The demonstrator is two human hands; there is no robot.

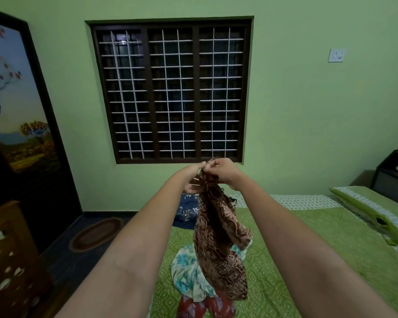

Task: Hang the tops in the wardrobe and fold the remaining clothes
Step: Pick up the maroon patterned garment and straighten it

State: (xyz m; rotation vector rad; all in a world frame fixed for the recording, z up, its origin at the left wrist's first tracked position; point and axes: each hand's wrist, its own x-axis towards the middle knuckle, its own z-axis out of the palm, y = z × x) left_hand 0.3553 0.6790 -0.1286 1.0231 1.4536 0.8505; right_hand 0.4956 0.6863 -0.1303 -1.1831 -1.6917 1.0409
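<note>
Brown patterned garment (pixel 218 237) aloft over the bed (pixel 308 237), left hand (pixel 191 180) and right hand (pixel 225 172) each in a pinching grip (top edge).

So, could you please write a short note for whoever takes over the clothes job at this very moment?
Hands: the left hand and right hand both grip the top end of a brown patterned garment, held up in front of the window; the rest of it hangs down over the bed.
On the bed: a white and teal floral garment and a red floral one lie crumpled under it; a blue floral piece lies further back.
Done: nothing here looks folded or hung.
Left: sort the brown garment, hang the tops in the wardrobe on the left, and fold the rest.
</note>
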